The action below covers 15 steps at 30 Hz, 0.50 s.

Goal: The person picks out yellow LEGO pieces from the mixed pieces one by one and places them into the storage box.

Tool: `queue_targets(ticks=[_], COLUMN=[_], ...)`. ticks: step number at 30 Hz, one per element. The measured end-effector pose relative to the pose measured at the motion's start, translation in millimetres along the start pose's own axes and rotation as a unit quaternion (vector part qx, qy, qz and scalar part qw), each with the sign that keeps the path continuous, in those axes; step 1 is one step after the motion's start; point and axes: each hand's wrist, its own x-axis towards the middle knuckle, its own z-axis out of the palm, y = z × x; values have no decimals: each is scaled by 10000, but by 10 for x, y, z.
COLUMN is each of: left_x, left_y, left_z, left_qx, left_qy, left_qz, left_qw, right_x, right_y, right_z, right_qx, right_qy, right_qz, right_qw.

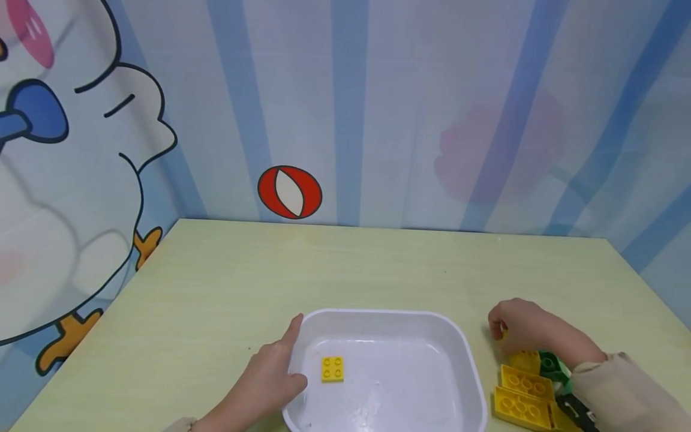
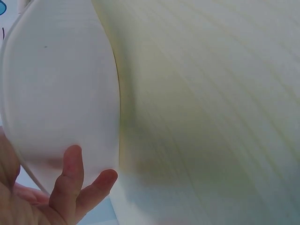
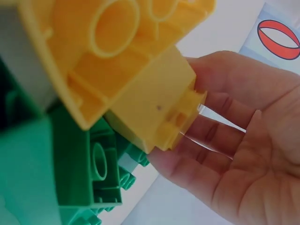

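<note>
A white plastic tray (image 1: 410,372) sits on the table with a yellow toy brick (image 1: 332,369) in its left part. At the tray's left rim, my left hand (image 1: 270,375) holds the wall, thumb over the rim and index finger stretched along it. Other fingertips (image 2: 72,159) press the tray's outside in the left wrist view. Right of the tray, my right hand (image 1: 520,324) grips another yellow brick (image 3: 154,98) between thumb and fingers beside a brick pile. Much of that brick is hidden in the head view.
The pile under my right forearm has yellow bricks (image 1: 520,408), green bricks (image 1: 550,366) and a black piece (image 1: 577,411). A striped blue backdrop (image 1: 399,120) with cartoon figures stands behind the pale table (image 1: 324,264).
</note>
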Motion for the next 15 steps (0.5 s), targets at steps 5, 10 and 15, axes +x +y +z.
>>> queue_targets(ticks=[5,10,15], left_x=[3,-1,-5], left_y=[7,4,7], left_z=[3,-3,-9], left_qx=[15,-5,-35], left_qy=[-23,-22,-48], left_qz=[-72,-29,-15], left_qw=[10000,10000,10000], right_x=[1,10,7], right_y=[21,20,14], right_z=[14,16,18], right_qx=[-51,-80,-104], right_qy=[89,88,97], right_qz=[-66,2,22], right_qw=[9999,9999,9999])
